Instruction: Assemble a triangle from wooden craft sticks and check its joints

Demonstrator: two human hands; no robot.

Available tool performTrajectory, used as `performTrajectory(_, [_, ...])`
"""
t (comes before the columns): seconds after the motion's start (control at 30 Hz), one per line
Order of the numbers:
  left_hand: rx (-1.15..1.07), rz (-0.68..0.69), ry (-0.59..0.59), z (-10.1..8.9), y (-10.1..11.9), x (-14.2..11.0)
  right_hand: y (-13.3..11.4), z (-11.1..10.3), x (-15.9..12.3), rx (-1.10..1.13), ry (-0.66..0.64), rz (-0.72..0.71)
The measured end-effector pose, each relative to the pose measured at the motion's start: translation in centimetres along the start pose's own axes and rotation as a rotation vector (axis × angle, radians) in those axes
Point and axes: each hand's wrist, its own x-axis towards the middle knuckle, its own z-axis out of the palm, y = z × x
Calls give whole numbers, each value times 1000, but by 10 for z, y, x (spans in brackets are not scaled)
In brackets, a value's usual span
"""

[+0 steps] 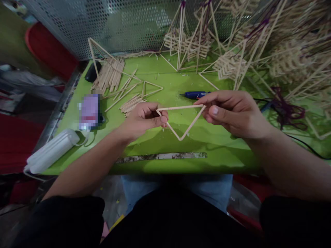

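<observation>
I hold a triangle of thin wooden sticks above the green table, point down. My left hand pinches its left corner with fingers closed. Its right corner is pinched between thumb and fingers of my right hand. Loose sticks lie just behind my left hand, and a finished stick triangle lies beyond them.
A blue glue gun lies behind the triangle. Stick pyramids and lattice pieces crowd the back and right. Purple yarn lies at right. A white power strip, a blurred phone, a black mouse at left.
</observation>
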Motion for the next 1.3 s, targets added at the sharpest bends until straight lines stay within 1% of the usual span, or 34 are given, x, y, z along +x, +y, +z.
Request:
performTrajectory(0.07, [0, -8, -13, 0, 0, 0, 0, 1, 1, -63, 17, 6])
performTrajectory(0.13, [-15, -3, -19, -1, 0, -1, 1, 1, 2, -118, 8, 1])
performTrajectory(0.27, [-20, 5, -13, -1, 3, -1, 7, -2, 3, -170, 21, -12])
performTrajectory(0.5, [-9, 0, -43, 1, 10, -2, 16, -8, 2, -51, 39, -50])
performTrajectory(0.6, [-7, 3, -38, 0, 9, -3, 16, -9, 5, -15, 98, -91])
performTrajectory(0.7, [-29, 35, -29, -1, 9, -3, 16, -8, 10, 62, 198, -151])
performTrajectory(0.73, [-31, 42, -30, -1, 9, -3, 17, -8, 11, 90, 213, -161])
performTrajectory(0.77, [-30, 44, -34, -1, 10, -3, 19, -7, 12, 112, 213, -159])
performTrajectory(0.93, [45, -1, -83, 0, 13, -3, 33, 0, 13, 127, 130, -65])
performTrajectory(1.0, [78, -20, -99, 1, 13, -3, 35, 2, 12, 110, 127, -83])
performTrajectory(1.17, [87, -36, -116, 1, 13, -3, 31, 2, 12, 52, 97, -212])
performTrajectory(1.3, [88, -38, -123, 1, 15, -3, 30, 2, 7, -40, 87, -220])
